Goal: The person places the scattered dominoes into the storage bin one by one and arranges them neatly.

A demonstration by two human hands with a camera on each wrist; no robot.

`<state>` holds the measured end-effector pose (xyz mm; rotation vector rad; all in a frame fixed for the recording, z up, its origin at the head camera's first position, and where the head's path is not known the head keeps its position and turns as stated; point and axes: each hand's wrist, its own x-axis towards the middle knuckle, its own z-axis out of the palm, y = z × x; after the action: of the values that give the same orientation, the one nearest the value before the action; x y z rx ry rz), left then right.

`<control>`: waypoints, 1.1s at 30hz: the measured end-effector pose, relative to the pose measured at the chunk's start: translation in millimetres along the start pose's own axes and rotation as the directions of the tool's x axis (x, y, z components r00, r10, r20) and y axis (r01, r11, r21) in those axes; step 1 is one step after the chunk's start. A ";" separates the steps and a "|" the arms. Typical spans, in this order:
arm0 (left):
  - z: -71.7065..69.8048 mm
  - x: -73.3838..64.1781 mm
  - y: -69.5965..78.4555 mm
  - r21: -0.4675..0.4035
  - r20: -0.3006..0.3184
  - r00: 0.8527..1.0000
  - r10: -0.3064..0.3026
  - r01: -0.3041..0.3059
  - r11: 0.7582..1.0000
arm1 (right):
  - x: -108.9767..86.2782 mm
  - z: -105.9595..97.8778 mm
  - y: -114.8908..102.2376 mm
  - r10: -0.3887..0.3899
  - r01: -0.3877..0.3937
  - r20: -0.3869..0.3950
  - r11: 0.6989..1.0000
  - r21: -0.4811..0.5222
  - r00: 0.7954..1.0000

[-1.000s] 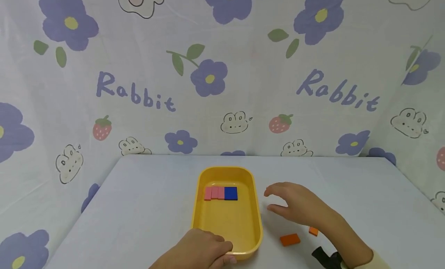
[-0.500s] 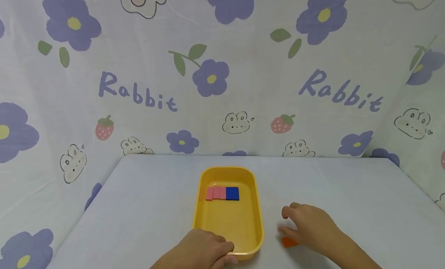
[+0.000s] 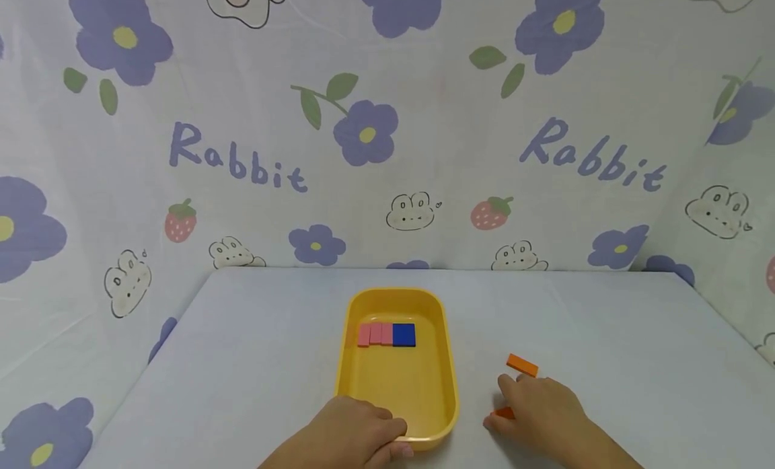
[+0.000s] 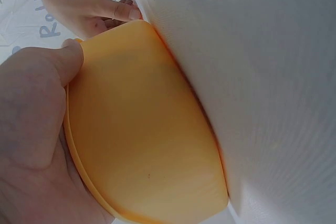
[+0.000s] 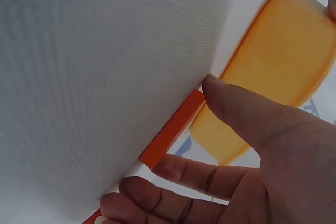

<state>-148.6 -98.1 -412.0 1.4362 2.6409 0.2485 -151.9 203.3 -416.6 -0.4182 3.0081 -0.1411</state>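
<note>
My left hand (image 3: pixel 354 432) grips the near rim of a yellow plastic tray (image 3: pixel 450 361), thumb outside the wall. In the left wrist view the tray's outer wall (image 4: pixel 142 124) fills the middle. To the tray's right, my right hand (image 3: pixel 541 415) is low at the table, with an orange rectangular block (image 5: pixel 173 129) lengthwise between thumb (image 5: pixel 231 100) and index finger. The hand covers most of that block in the head view. Just beyond the knuckles lies another orange block (image 3: pixel 522 365), flat on the table.
Inside the tray, toward its far end, three pink tiles (image 3: pixel 376 334) and a blue square (image 3: pixel 403 334) lie side by side in a row. A white table (image 3: pixel 260 341) surrounds the tray. Behind it hangs a flower-and-rabbit printed cloth (image 3: pixel 448 119).
My right hand has come down and nearer, from beside the tray onto the orange block. The other orange block, earlier partly behind the arm, now shows beyond the fingers. The left hand stays on the rim.
</note>
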 end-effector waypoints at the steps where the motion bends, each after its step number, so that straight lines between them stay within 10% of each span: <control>1: 0.0 -0.2 -0.1 -0.003 0.001 1.000 0.000 0.001 1.000 | -0.3 -0.3 -0.1 0.000 0.000 0.001 1.000 0.001 1.000; 33: -0.1 1.9 -0.4 -0.012 0.022 1.000 -0.013 0.013 1.000 | -4.1 -2.4 2.6 -0.147 0.145 0.005 0.983 0.113 0.989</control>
<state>-150.0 -96.7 -412.1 1.4090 2.6262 0.2466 -148.9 207.1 -414.2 -0.6253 2.9362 -0.3163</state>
